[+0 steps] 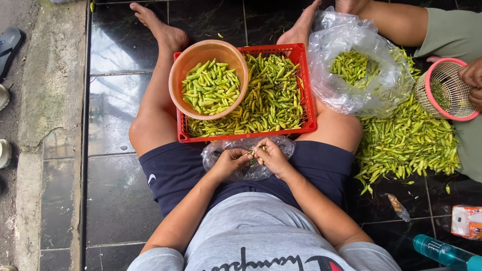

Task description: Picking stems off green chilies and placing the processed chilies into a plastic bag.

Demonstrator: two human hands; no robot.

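Red plastic crate (pixel 301 52) at upper centre of the frame, between the seated person's legs, filled with green and yellowish chillies (pixel 273 100); orange round bowl (pixel 201 52) resting on the crate's left part, holding more green chillies (pixel 211 88); clear plastic bag (pixel 326 55) at upper right, gaping open, with another lot of chillies (pixel 354 65) inside; loose heap of chillies (pixel 409 143) spread on the dark tiles at right, just beside the bag; pink-rimmed woven basket (pixel 454 90) at far right edge, touched by another person's hand (pixel 473 75); contents of that basket too dim to make out.

Small crumpled clear bag (pixel 251 170) lying on the lap at centre, just below the crate; left hand (pixel 228 161) and right hand (pixel 273 156) brought together above it, forearms converging from the bottom of the frame; fingertips of both pinching one small chilli (pixel 258 150) between them, right over the small bag.

Mostly hidden by fingers, that chilli; contents of the lap bag hard to tell; teal bottle (pixel 442 251) and orange packet (pixel 467 221) cut off at lower right; sandals partly out of frame at far left.
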